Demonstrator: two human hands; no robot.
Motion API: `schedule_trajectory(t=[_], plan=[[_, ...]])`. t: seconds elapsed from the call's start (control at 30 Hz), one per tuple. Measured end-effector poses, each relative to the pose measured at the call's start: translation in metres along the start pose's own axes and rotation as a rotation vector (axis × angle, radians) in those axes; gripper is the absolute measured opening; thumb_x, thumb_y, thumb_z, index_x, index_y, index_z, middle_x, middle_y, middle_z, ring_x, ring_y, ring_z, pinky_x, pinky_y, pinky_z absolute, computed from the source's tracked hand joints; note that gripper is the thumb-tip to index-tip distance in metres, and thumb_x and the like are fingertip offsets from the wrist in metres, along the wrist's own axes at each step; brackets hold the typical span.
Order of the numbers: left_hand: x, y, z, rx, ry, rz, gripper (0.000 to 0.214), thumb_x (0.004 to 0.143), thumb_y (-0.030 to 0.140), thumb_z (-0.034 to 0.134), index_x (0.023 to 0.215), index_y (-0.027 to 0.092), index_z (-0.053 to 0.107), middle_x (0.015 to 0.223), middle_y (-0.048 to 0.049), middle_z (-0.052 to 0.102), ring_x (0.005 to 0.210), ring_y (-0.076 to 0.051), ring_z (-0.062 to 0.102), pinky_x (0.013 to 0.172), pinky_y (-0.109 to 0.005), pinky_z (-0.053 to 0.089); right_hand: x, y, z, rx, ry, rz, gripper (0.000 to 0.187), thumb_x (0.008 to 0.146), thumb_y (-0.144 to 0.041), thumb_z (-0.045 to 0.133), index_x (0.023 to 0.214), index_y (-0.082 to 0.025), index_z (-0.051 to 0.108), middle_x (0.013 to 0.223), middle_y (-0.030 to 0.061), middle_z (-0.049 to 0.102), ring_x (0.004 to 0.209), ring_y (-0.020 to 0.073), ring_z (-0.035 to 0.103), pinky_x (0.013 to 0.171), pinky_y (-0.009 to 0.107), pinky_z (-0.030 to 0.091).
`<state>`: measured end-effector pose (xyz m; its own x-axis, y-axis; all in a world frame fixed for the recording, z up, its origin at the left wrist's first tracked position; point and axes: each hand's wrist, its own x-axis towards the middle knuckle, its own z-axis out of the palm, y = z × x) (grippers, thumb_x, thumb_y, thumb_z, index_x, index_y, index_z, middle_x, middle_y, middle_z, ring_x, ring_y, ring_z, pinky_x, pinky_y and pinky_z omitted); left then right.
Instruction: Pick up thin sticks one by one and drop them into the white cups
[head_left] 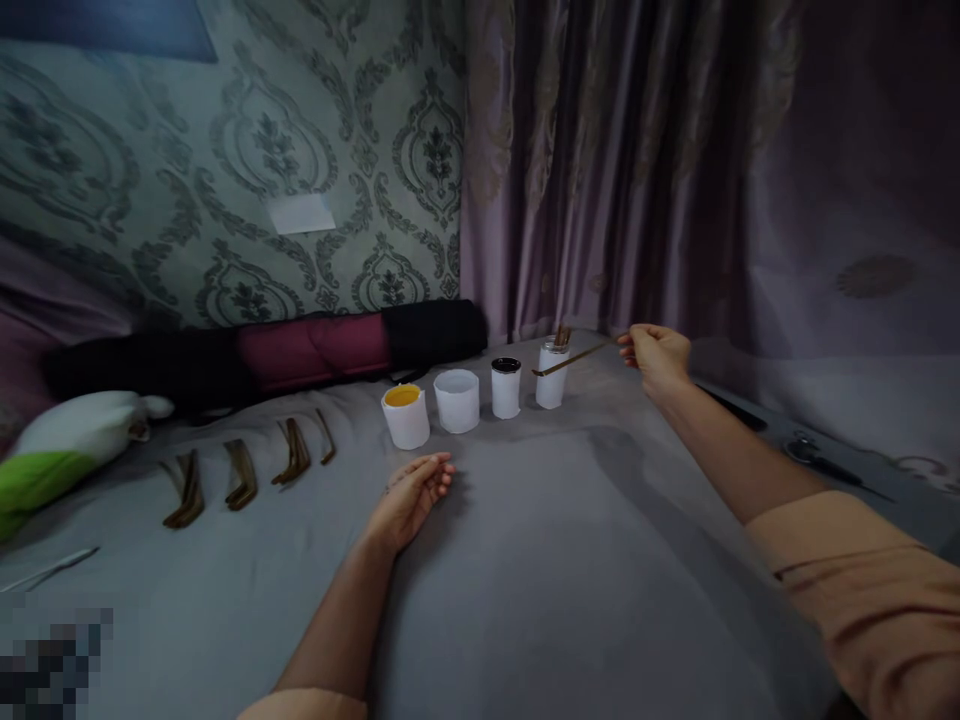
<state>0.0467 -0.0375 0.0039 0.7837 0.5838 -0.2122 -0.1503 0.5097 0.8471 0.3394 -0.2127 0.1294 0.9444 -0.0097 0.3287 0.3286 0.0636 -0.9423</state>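
My right hand (654,352) pinches one end of a thin brown stick with a bent tip (581,357). The stick points left, its tip in front of a white-wrapped jar (553,385) that holds several brown sticks (562,336). To the left of that jar stands a narrower white cup with a dark rim (506,390). Beyond it are a wide white cup (457,402) and a white cup with a yellow inside (406,420). My left hand (416,495) is on or just above the grey sheet, in front of the cups, empty, its fingers loosely curled.
Small groups of brown bent-tip sticks (241,475) lie at left on the grey sheet (570,600). A white and green plush toy (67,450) and a long black and maroon roll (315,345) lie behind. Dark tools (821,460) lie at right, near the curtain (600,180).
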Motion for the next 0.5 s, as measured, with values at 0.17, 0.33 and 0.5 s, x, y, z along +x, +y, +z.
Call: schedule_trajectory(t=[0.17,0.33,0.5], plan=[[0.000,0.000,0.001,-0.008,-0.004,0.003,0.013,0.075,0.015,0.057,0.085,0.009,0.062,0.074,-0.0073,0.061,0.060,-0.008,0.055,0.053,-0.017,0.043,0.012,-0.003,-0.003,-0.019,0.049,-0.003,0.011,0.070,-0.012,0.050,0.061,-0.014,0.055,0.054,0.0009,0.056,0.038,0.0060,0.046,0.033,0.018,0.035],[-0.001,0.001,0.002,-0.011,0.009,0.000,0.012,0.076,0.012,0.054,0.085,0.007,0.061,0.073,-0.0080,0.062,0.059,-0.008,0.054,0.053,-0.017,0.043,0.025,-0.013,-0.006,-0.042,0.108,-0.020,0.011,0.070,-0.013,0.048,0.062,-0.012,0.056,0.057,0.0024,0.056,0.038,0.0054,0.048,0.034,0.017,0.035],[0.001,0.000,0.000,-0.016,0.010,-0.001,0.013,0.077,0.011,0.053,0.087,0.007,0.060,0.074,-0.0083,0.061,0.059,-0.008,0.055,0.053,-0.017,0.043,0.038,-0.025,-0.005,-0.099,0.142,-0.089,0.011,0.071,-0.016,0.046,0.069,-0.012,0.056,0.060,0.0014,0.056,0.040,0.0050,0.048,0.035,0.016,0.034]])
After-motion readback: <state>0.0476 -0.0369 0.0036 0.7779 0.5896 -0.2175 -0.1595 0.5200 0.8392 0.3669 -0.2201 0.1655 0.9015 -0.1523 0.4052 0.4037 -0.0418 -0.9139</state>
